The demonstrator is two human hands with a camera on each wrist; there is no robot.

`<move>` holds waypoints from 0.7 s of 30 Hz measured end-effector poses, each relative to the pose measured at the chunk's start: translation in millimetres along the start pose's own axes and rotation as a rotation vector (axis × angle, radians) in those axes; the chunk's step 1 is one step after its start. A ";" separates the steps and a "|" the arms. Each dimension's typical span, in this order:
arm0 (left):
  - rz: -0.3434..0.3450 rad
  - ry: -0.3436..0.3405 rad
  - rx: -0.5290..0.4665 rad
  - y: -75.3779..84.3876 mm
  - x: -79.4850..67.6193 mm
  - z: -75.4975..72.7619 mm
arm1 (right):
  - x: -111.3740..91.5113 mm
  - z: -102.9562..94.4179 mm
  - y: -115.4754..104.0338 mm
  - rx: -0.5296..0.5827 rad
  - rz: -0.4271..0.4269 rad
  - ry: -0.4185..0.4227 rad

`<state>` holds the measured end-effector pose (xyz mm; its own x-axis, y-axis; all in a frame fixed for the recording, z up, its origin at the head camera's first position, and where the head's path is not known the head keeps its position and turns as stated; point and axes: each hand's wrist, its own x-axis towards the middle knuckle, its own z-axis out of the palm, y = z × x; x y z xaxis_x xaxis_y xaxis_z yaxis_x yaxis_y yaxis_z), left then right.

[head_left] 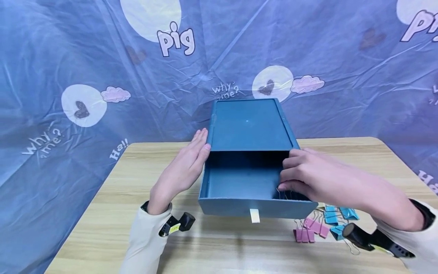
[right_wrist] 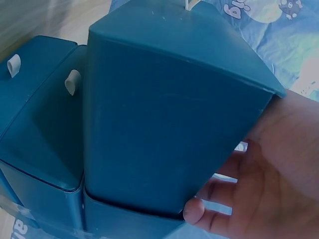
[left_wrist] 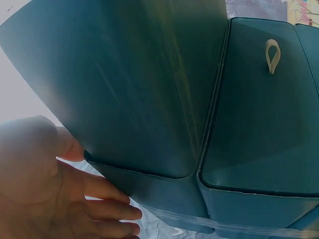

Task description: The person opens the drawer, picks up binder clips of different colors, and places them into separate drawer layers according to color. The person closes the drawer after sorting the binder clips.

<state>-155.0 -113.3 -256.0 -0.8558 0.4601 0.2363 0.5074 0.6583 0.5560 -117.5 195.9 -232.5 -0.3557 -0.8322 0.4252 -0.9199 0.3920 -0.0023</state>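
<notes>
A blue drawer cabinet [head_left: 249, 121] stands on the table with its top drawer [head_left: 236, 182] pulled out. My left hand [head_left: 183, 163] lies with straight fingers along the cabinet's left side; the left wrist view shows its thumb against the edge. My right hand [head_left: 308, 175] reaches over the drawer's right wall with curled fingers. Its thumb and fingers appear to pinch a binder clip by a thin wire handle [head_left: 278, 193]. Dark clips [head_left: 291, 195] lie in the drawer's front right corner, partly covered by that hand. In the right wrist view, the little finger touches the cabinet's edge.
Pink binder clips [head_left: 303, 234] and blue binder clips [head_left: 331, 217] lie on the table right of the drawer front. A pale pull tab [head_left: 254, 215] hangs on the drawer. Lower drawers [left_wrist: 264, 114] sit closed beneath. A printed blue cloth [head_left: 137, 68] hangs behind the table.
</notes>
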 end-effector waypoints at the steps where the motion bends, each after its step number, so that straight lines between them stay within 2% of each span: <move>1: 0.000 0.001 -0.001 0.2 0.7 0.5 | -0.8 -1.1 0.5 0.013 -0.001 0.009; 3: -0.001 0.000 -0.002 0.4 1.6 1.2 | -2.4 -3.7 1.2 0.040 -0.004 0.034; 6: -0.008 -0.004 -0.003 -0.4 1.5 1.6 | -5.3 -8.6 1.8 0.025 0.004 0.093; 9: -0.016 -0.006 0.000 -1.4 0.0 1.3 | -9.6 -14.3 1.2 0.009 0.050 0.167; 14: -0.018 -0.006 -0.006 -0.7 -1.9 0.9 | -23.4 -21.9 0.9 -0.011 0.203 0.267; 18: -0.012 -0.001 -0.011 -0.2 -1.4 1.5 | -37.2 -22.9 2.4 -0.074 0.367 0.290; 21: -0.009 0.003 -0.001 -0.2 -0.3 1.1 | -45.8 -19.6 5.6 -0.094 0.455 0.292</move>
<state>-154.8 -112.9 -257.1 -0.8608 0.4522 0.2335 0.4993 0.6617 0.5594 -103.2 243.9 -234.2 -0.6412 -0.4329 0.6336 -0.6606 0.7315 -0.1688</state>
